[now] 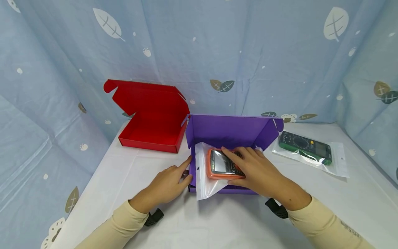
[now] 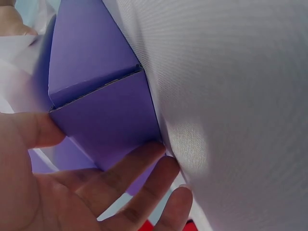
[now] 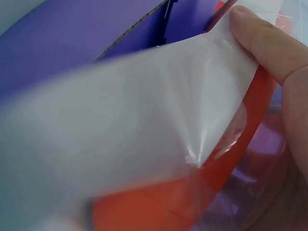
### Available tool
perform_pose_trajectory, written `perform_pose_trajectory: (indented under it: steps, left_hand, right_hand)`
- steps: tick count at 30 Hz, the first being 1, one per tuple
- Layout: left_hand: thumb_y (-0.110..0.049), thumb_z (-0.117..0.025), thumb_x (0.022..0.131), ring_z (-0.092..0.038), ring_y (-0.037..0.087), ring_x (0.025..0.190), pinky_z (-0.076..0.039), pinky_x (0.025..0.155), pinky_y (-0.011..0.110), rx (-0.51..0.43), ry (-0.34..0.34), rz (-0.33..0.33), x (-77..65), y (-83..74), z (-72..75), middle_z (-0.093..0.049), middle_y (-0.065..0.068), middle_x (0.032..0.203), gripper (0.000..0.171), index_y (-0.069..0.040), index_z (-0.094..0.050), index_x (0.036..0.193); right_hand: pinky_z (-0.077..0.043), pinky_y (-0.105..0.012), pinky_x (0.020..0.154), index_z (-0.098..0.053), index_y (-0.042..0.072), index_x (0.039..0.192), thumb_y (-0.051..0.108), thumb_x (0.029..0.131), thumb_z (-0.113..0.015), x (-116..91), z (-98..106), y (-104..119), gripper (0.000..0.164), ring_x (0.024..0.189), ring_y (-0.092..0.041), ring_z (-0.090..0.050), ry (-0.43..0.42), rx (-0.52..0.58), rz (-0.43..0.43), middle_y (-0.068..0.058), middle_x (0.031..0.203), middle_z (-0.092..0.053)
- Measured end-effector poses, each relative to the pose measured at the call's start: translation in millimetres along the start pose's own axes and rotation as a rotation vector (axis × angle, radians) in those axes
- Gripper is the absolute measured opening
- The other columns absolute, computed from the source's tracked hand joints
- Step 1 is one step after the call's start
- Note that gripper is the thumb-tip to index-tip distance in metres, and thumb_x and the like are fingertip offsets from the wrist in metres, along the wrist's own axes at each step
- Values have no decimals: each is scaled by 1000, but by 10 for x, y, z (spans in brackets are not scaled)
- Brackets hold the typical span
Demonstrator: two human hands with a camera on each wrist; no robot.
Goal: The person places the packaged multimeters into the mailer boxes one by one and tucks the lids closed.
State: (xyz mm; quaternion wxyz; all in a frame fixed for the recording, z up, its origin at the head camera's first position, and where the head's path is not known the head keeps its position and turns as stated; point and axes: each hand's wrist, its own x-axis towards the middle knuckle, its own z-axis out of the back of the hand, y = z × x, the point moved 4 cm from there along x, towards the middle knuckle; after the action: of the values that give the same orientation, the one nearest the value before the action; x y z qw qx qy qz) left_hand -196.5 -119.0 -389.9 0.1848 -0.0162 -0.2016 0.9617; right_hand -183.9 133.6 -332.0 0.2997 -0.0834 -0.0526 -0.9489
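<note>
An orange multimeter (image 1: 219, 164) in a clear zip bag (image 1: 202, 186) is over the opening of the purple box (image 1: 224, 129), slightly tilted. My right hand (image 1: 253, 169) grips it from above, thumb at the near side and fingers across the far side. In the right wrist view, the bag's white flap (image 3: 144, 106) covers part of the orange casing (image 3: 144, 207). At the left end of the purple box, my left hand (image 1: 169, 183) touches the wall with extended fingers. The left wrist view has its thumb (image 2: 41, 130) by the box corner and other fingers along the outer side.
Behind and left stands a red box (image 1: 149, 126) with its lid raised. A green multimeter (image 1: 306, 147) in a clear bag lies to the right on the white tablecloth (image 1: 149, 169). Patterned blue curtains (image 1: 174, 45) enclose the back and sides. The purple box's lid stands up at the back.
</note>
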Motion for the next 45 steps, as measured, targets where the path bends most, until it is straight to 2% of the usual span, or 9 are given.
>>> perform_pose_trajectory:
  steps: [12,26,32,45]
  left_hand:
    - [-31,-55,95,-55,12,78,-48,72,38,-11,0,5,10,3,15,-65,0,86,61,-24,-41,154]
    - [-31,-55,95,-53,10,78,-46,71,36,-34,23,-2,8,8,23,-63,-4,88,62,-24,-39,155]
    - [-32,-54,96,-52,10,78,-46,70,36,-38,29,-3,8,10,25,-63,-3,89,62,-24,-39,155]
    - [-32,-54,95,-51,9,78,-45,70,36,-36,25,-1,5,7,20,-63,-3,89,62,-23,-40,155]
  right_hand:
    - [-45,-60,102,-40,21,154,54,76,-82,124,-103,-96,94,125,-35,-54,-2,30,-15,-11,136,-55]
    - [-48,-60,97,-43,20,153,55,76,-82,237,-229,-153,93,120,-34,-57,-16,18,-23,-12,129,-58]
    - [-49,-59,95,-45,20,152,56,74,-82,269,-278,-175,93,119,-35,-58,-44,9,-1,-12,128,-59]
    - [-48,-58,96,-46,20,151,53,74,-84,313,-364,-194,92,120,-34,-56,-42,47,1,-11,128,-58]
